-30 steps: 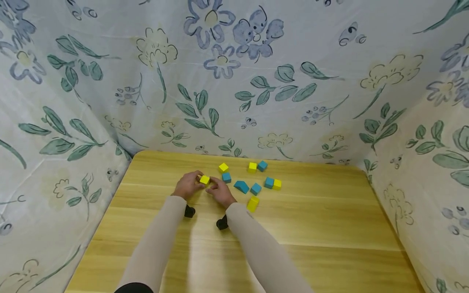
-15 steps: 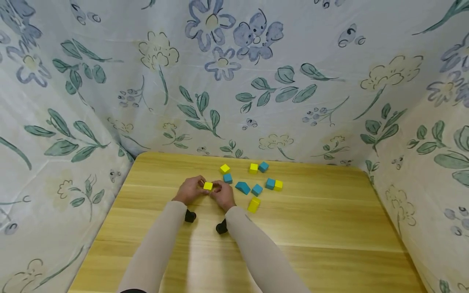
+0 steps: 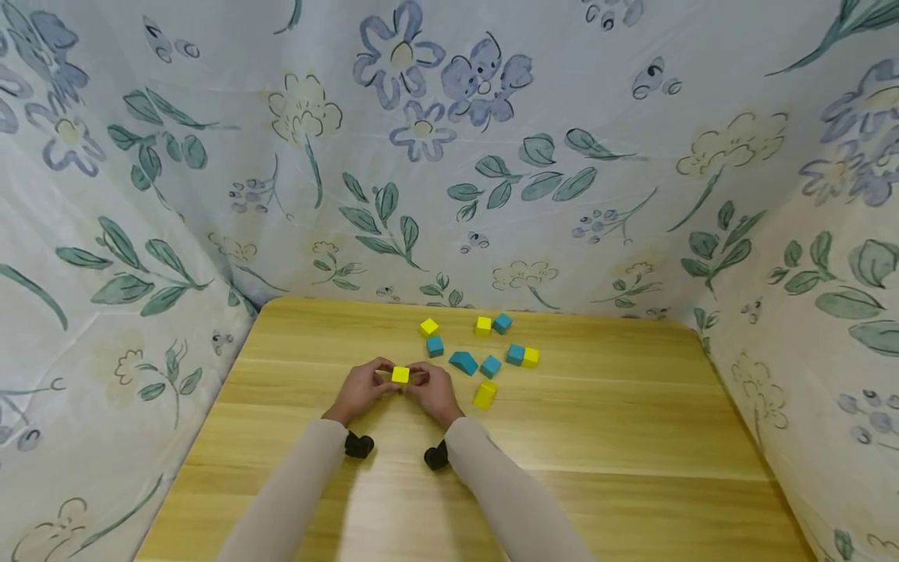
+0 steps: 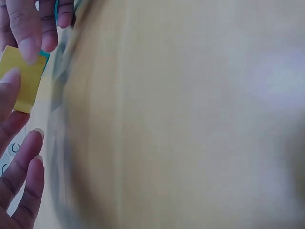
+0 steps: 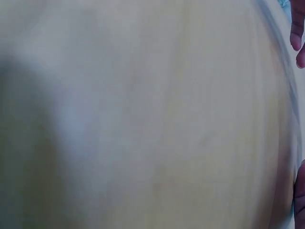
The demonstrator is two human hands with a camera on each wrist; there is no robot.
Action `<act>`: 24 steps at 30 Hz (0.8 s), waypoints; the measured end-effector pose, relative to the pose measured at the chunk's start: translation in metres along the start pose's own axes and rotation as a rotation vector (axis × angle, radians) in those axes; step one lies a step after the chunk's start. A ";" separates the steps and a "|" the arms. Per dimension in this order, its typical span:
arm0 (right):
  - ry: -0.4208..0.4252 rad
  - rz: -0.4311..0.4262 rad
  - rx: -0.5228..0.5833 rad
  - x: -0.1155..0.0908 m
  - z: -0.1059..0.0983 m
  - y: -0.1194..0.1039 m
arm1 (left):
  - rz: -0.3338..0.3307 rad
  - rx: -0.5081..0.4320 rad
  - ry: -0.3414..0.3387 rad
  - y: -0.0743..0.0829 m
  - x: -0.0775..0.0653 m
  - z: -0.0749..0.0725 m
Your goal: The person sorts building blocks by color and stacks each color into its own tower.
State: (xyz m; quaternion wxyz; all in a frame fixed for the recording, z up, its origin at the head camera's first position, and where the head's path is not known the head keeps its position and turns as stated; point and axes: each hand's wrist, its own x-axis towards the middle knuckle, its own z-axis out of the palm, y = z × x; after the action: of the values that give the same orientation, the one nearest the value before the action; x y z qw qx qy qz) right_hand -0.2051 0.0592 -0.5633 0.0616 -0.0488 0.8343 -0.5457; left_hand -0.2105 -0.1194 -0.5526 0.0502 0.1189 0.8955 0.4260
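A small yellow block (image 3: 400,375) is between my two hands in the head view, its top face toward the camera. My left hand (image 3: 361,393) grips it from the left. From the other side my right hand (image 3: 434,390) holds it with curled fingers and thumb. Close up in the left wrist view, the yellow block (image 4: 28,81) is pinched by fingertips, and a teal sliver shows behind its edge. Fingers of both hands crowd that view's left side. Only a few fingertips (image 5: 296,36) reach the right border of the right wrist view, where no block is visible.
Right of the hands lie loose blocks: a blue cube (image 3: 435,346) with a yellow one (image 3: 429,327) behind it, a blue wedge (image 3: 463,361), a longer yellow block (image 3: 485,394), and several further blue and yellow cubes. Floral cloth (image 3: 520,195) walls the wooden table (image 3: 618,437).
Both hands have drawn the yellow block back toward the body and slightly right. The right hand's fingers have closed in around it. The loose blocks stay in place.
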 end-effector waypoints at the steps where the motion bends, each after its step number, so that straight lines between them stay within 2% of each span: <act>1: -0.006 -0.002 0.006 -0.003 0.000 0.000 | 0.008 -0.007 0.008 -0.001 -0.004 0.002; 5: -0.007 -0.016 -0.002 -0.018 -0.001 0.001 | 0.027 -0.045 0.042 -0.002 -0.019 0.007; 9: 0.009 -0.046 -0.021 -0.033 0.002 0.002 | 0.021 -0.089 0.052 -0.003 -0.035 0.012; 13: 0.019 -0.058 0.008 -0.047 0.007 0.003 | 0.011 -0.125 0.066 -0.005 -0.049 0.016; 16: 0.030 -0.056 0.029 -0.054 0.011 0.004 | 0.003 -0.136 0.094 -0.008 -0.057 0.020; 24: 0.053 -0.097 0.006 -0.064 0.017 0.008 | 0.048 -0.168 0.138 -0.011 -0.070 0.023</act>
State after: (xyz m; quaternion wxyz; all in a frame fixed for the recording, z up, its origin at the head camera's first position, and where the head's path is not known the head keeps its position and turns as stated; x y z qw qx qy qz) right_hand -0.1393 0.0561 -0.5743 0.0132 -0.0746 0.8306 -0.5517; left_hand -0.1403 -0.1267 -0.5767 -0.0121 0.1060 0.8549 0.5078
